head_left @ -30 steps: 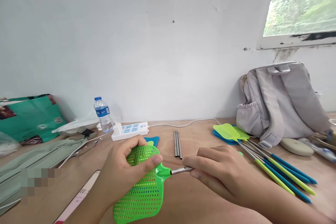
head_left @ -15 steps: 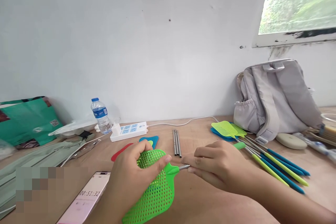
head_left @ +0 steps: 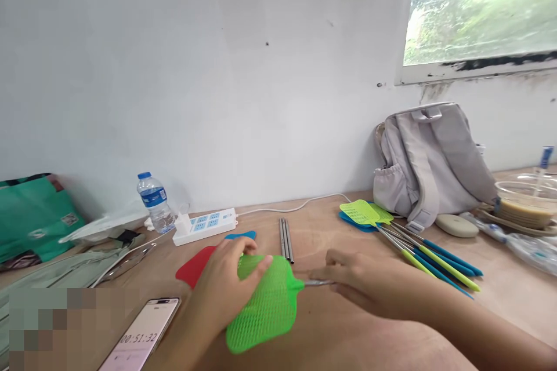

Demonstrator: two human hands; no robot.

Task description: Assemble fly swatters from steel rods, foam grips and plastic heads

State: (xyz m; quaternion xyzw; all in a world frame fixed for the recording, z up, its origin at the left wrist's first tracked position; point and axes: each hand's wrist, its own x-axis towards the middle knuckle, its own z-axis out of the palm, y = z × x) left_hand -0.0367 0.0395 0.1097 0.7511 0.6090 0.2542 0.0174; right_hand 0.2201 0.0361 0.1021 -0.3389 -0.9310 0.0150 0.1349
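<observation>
A green fly swatter [head_left: 270, 307] with a perforated head is held low over the table between my two hands. My left hand [head_left: 228, 275] grips the head, thumb laid across its upper face. The fingers of my right hand [head_left: 354, 278] close on the metal rod [head_left: 318, 283] just right of the head's neck; the rest of the rod is hidden by the hand. Partly covered by my left hand lie a red swatter head [head_left: 195, 264] and a blue swatter head [head_left: 243, 235]. Beyond the hands, several metal rods [head_left: 286, 240] lie side by side.
To the right, several yellow-green and blue fly swatters [head_left: 361, 212] lie piled before a grey backpack [head_left: 439, 162]. A cup [head_left: 528, 203] stands at far right. On the left are a power strip [head_left: 206, 226], a water bottle [head_left: 154, 203] and a phone [head_left: 139, 333].
The green swatter's head has turned flatter, and both hands have lowered slightly with it. My right hand has slid further from the neck, baring more rod. The camera view has shifted right.
</observation>
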